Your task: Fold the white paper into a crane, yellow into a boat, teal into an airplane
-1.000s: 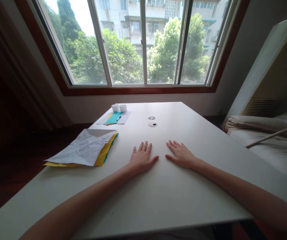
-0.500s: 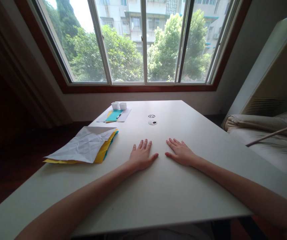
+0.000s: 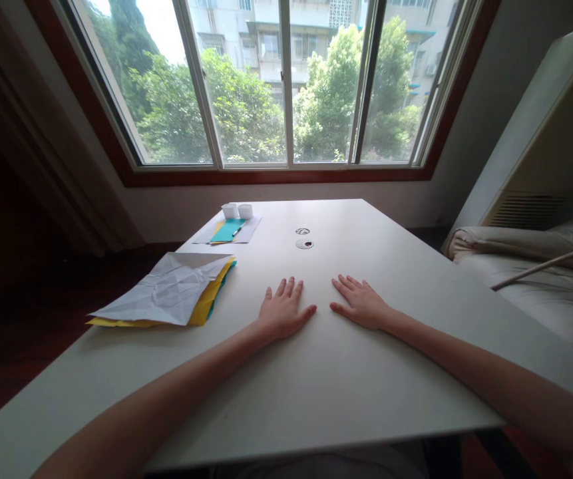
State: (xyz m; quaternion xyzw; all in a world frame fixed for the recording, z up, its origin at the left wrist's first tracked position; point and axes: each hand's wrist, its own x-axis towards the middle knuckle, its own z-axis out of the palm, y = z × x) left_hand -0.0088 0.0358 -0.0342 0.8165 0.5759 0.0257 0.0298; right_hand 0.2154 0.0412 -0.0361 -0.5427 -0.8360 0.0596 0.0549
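Both my hands rest palm down on a white table. My left hand lies flat with its fingers spread and holds nothing. Just across from it, my right hand is also flat, fingers apart, with nothing in it. A gap of bare tabletop separates the two thumbs. To the left of my left hand is a stack of creased paper: a white sheet on top, a yellow sheet beneath, and a teal edge showing under that. Two small round discs lie beyond my hands near the table's middle.
At the far left corner stand two small white cups beside flat teal paper with a pen on it. A window is beyond the table. A cushioned seat with a thin stick is on the right.
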